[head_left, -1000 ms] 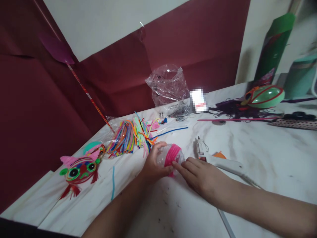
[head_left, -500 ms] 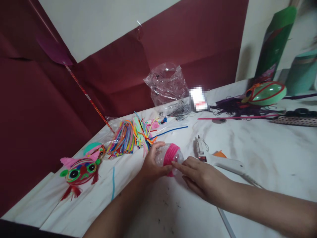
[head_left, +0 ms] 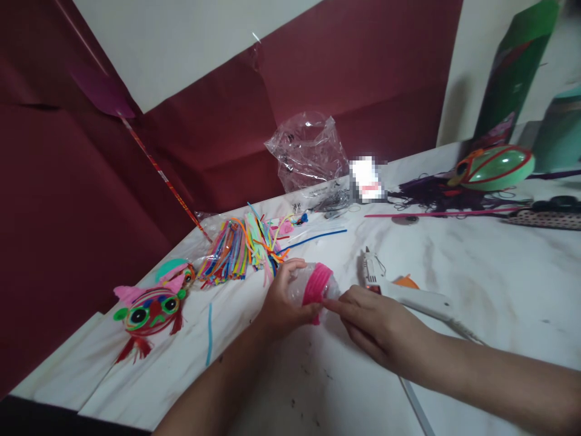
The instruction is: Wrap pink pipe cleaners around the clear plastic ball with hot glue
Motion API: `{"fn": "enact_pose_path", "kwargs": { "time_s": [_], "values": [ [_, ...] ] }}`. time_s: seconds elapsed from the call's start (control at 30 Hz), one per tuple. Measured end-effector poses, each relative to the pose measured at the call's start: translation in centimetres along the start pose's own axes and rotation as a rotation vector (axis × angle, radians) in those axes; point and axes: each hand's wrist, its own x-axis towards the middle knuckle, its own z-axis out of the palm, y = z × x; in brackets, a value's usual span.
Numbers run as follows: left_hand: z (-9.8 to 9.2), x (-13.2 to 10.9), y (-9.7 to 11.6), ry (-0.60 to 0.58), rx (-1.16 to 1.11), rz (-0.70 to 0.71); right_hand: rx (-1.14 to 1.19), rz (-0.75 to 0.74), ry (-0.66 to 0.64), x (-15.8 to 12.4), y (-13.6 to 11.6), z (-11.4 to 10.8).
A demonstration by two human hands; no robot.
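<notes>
My left hand (head_left: 284, 303) is wrapped round a clear plastic ball (head_left: 300, 287) that has a band of pink pipe cleaner (head_left: 315, 283) wound about it, held just above the white marble table (head_left: 476, 284). My right hand (head_left: 376, 324) comes in from the right, its index finger stretched out and its tip pressed against the pink band; the other fingers are curled under. A white glue gun (head_left: 399, 292) lies on the table right behind my right hand.
A pile of coloured pipe cleaners (head_left: 240, 245) lies beyond the ball. A finished red craft fish (head_left: 147, 312) sits at the left, a green one (head_left: 497, 168) at the far right. A crumpled clear bag (head_left: 308, 151) stands at the back, against the dark red backdrop (head_left: 68, 194).
My right hand's fingers have drawn back, leaving only the index fingertip on the pink band. The ball has stayed in my left hand at about the same spot.
</notes>
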Motion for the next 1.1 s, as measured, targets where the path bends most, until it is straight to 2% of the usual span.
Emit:
{"fn": "enact_pose_path", "kwargs": {
  "time_s": [0.3,0.47,0.67,0.73,0.9,1.1],
  "values": [
    [0.0,-0.1,0.0,-0.006,0.009,-0.003,-0.164,-0.036,-0.051,-0.1,0.1,0.3],
    [0.0,-0.1,0.1,-0.022,0.041,0.007,-0.153,-0.042,-0.039,0.1,-0.1,0.0],
    [0.0,-0.1,-0.1,-0.019,0.061,0.024,-0.201,-0.052,-0.066,-0.4,0.4,0.8],
    [0.0,-0.2,-0.2,-0.007,0.052,0.012,-0.149,-0.039,-0.056,-0.3,0.3,0.7],
    [0.1,-0.2,-0.3,0.002,0.006,0.002,0.085,0.117,0.048,0.5,-0.2,-0.8],
    [-0.4,0.2,-0.1,-0.002,-0.085,-0.148,0.096,0.372,0.117,0.6,1.3,-1.7]
  ]
}}
